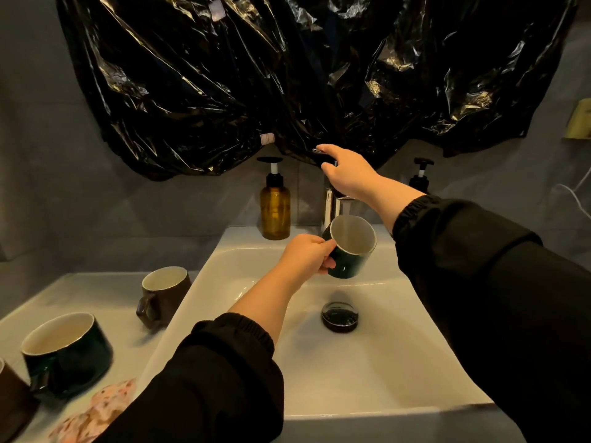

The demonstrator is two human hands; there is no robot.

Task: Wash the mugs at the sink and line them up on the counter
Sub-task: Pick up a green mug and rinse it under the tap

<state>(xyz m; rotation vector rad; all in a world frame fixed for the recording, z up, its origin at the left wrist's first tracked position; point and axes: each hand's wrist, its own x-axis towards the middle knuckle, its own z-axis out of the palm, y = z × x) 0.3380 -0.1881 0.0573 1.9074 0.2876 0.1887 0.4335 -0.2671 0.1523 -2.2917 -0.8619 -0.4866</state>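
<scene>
Right now the green mug hangs over the back of the sink, directly under the tap, with a thin stream of water falling into it. It is tilted: its mouth faces up and back toward me, and its base points down and away, so the white inside is plain to see. My left hand grasps it by the handle. The cup sits to the right of my fingers, so my knuckles are on the counter side.

My right hand is above and behind the cup, pinching the lever with fingers on top and thumb beneath. It is the hand nearer the tap, and I judge it should work the water while the left only turns the cup.

Below the cup is the dark drain, a little toward me.

To the left on the counter stand a brown mug beside the sink's edge, a dark mug nearer me, and a third mug cut off by the frame (whether these are washed I cannot tell). A patterned cloth lies near them.

Since the row lies to my left, I expect the cup to go that way, leading with the handle.

An amber soap bottle stands just left of the tap.
</scene>
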